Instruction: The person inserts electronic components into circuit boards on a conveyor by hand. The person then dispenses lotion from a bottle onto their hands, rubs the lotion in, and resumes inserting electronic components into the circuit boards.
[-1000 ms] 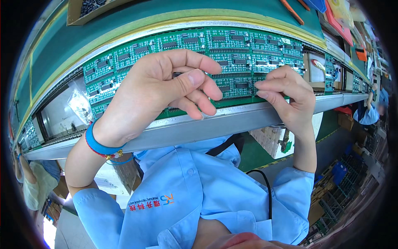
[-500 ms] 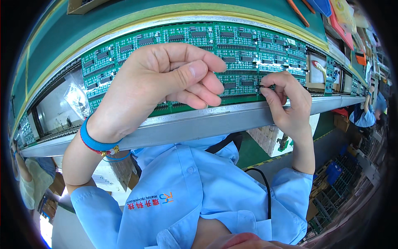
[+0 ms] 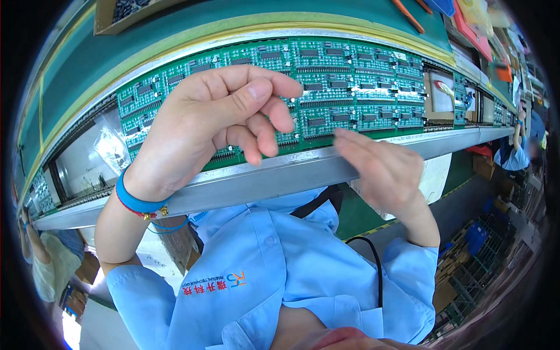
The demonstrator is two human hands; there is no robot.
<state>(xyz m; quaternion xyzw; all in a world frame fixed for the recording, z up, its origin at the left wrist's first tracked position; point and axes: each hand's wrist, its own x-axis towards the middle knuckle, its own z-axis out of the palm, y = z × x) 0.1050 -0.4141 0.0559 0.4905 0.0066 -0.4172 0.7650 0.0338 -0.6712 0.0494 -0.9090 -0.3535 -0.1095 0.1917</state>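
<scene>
Left hand (image 3: 216, 125) hovering over the long green circuit board (image 3: 350, 87), fingers loosely curled and spread a little, thumb laid across the top, nothing visibly pinched between them. Half a second ago closed tighter, with fingertips bunched against the board; now opened and lifted slightly, fingertips hanging just above the board's lower edge. Blue wristband (image 3: 135, 201) with a thin red cord around the wrist, unchanged.

Right hand (image 3: 382, 169) blurred by motion, fingers extended flat and held close together, nothing visible in it. Earlier pinching at the board's lower right area, fingertips on the components; now dropped away from the board, down over the metal rail (image 3: 280, 178) and in front of the body, no longer touching the board.

Circuit board lying in the same place along the conveyor, on the far side of the metal rail, stretching from left of the left hand to well right of the right hand; middle part hidden behind the left hand. Clear plastic bag (image 3: 108, 146) just left of the board. Green work surface (image 3: 175, 29) beyond. Light blue shirt (image 3: 274, 274) with a black cable (image 3: 373, 262) below the rail. Another person (image 3: 516, 151) in blue far right, and an arm (image 3: 35, 256) at the lower left edge.
</scene>
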